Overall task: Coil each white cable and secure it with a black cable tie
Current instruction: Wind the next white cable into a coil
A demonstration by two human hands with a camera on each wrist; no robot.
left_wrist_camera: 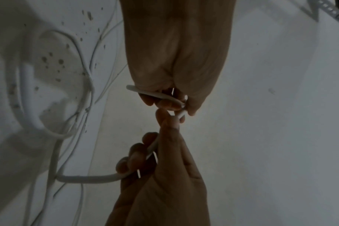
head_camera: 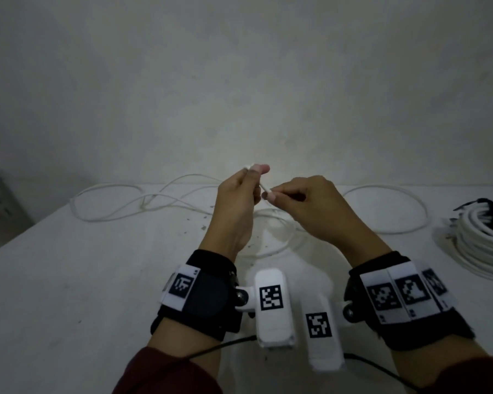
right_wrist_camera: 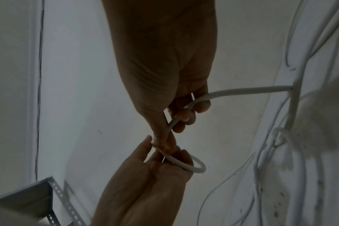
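The white cable [head_camera: 264, 187] was held up in the air above the bench [head_camera: 83, 280], a short stretch of it running taut between the 2 hands. The left hand [head_camera: 236, 200] pinched the cable near its end, thumb and fingers [left_wrist_camera: 155, 100] curled round it, with the tip of the cable poking out past the knuckles. The right hand [head_camera: 310, 206] gripped the same cable just beside the left, its fingers [right_wrist_camera: 184, 116] clamped on it; in the right wrist view the cable left that hand sideways and dropped toward the bench. The 2 hands sat close together, fingertips nearly touching. Below and behind them the rest of the cable lay loose on the bench in wide, uneven loops [head_camera: 143, 200] that reached out to both sides. At the right edge of the bench lay a finished coil [head_camera: 478, 240] of white cable, bound by a black cable tie [head_camera: 488, 209]. Dark specks dotted the bench surface under the hands. Each wrist wore a black band with printed square markers.
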